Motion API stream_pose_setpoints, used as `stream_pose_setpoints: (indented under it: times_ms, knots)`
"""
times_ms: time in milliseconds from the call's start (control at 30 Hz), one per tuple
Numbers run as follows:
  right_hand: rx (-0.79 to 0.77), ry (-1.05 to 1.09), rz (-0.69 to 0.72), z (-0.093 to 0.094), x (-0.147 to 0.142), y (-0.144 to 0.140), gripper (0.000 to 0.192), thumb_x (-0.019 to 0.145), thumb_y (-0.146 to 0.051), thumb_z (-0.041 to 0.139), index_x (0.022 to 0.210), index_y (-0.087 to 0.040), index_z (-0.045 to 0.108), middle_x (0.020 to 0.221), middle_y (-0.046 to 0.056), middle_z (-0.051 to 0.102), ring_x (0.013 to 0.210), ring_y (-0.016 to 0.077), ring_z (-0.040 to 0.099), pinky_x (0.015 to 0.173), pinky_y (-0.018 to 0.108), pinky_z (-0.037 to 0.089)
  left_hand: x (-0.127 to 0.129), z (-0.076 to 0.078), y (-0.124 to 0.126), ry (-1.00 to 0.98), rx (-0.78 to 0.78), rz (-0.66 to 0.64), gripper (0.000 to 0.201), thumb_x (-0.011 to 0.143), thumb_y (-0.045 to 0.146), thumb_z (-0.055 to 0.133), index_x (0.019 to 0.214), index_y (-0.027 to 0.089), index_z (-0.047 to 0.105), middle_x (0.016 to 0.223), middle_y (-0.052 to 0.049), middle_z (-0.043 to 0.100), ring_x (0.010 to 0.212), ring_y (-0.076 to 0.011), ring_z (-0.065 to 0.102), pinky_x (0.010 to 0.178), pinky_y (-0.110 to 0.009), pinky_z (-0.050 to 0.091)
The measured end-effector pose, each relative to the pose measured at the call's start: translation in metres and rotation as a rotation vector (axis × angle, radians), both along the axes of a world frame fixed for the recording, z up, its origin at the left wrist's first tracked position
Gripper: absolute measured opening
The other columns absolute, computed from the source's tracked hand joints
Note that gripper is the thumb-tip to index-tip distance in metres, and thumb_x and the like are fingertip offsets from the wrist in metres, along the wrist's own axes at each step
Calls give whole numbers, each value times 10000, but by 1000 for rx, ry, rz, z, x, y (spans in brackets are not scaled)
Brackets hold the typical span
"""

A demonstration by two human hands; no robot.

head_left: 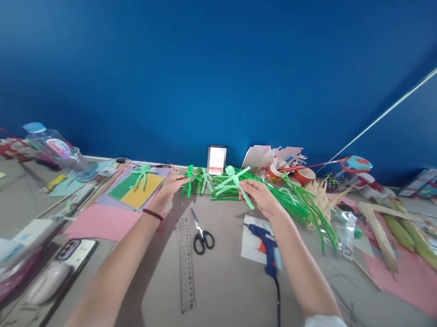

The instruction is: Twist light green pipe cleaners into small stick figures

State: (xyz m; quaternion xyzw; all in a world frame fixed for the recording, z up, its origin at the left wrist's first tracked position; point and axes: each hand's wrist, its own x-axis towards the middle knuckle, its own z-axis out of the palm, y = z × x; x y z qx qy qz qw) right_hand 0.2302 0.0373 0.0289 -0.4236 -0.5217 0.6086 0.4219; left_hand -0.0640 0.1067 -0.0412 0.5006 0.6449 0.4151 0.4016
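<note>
My left hand [173,185] is closed in a pinch at the side of a bright green pipe-cleaner figure [190,171], which stands upright. Between the fingers of my right hand [259,195] is a paler green pipe-cleaner figure [231,173], tilted, with a round head and spread limbs. Other green figures [204,179] are just right of my left hand, partly overlapping. Behind my right hand lies a bundle of green pipe cleaners [297,203]. Scissors [203,239] with black handles and a clear ruler [187,270] lie on the table between my forearms.
A blue glue gun [267,240] rests on white paper, its cord running toward me. Another green figure [141,174] lies on coloured sheets [118,189]. At left are a phone [78,251] and a plastic bottle [51,143]; corn husks [380,237] lie right. A blue wall [224,75] stands behind.
</note>
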Motion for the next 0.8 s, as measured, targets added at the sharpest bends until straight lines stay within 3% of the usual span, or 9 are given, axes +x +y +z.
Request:
stream_pose_setpoints:
  times_ms: [167,300,433,533,667,800]
  knots:
    - [6,2,4,4,1,-1,299,740,-459,674,685,-178,586,599,-22,599,545,88,552,548,210,444,9,-11,14,277,74,71,224,688,349,665,806,170,729,799,-56,734,775,-233,650,685,-290,454]
    - [-19,4,-12,4,1,0,306,720,-464,689,687,-177,591,619,-21,600,570,95,569,554,212,451,10,-13,24,416,110,45,212,737,312,638,879,179,721,928,-65,735,862,-233,663,750,-292,468]
    - [-7,4,-11,1,1,1,305,722,-461,688,679,-174,593,610,-23,598,559,91,558,552,213,448,16,-17,25,518,117,26,259,760,281,632,985,166,687,919,-85,736,849,-230,674,719,-288,477]
    - [-7,1,-12,0,1,2,306,726,-464,684,681,-175,594,606,-21,604,553,89,554,545,209,442,22,-16,21,615,140,18,210,774,287,621,933,173,698,913,-107,732,885,-268,662,724,-317,465]
    - [-13,-4,-20,1,2,2,304,724,-459,687,675,-174,594,605,-18,604,554,87,554,549,209,440,22,-4,15,706,177,-11,181,795,302,586,845,187,717,900,-115,727,876,-288,652,732,-333,452]
    - [-21,2,-34,3,2,2,307,715,-463,691,669,-176,592,608,-21,598,553,88,552,546,212,438,10,24,11,730,240,50,258,822,320,519,945,181,698,943,-109,718,892,-276,642,719,-317,451]
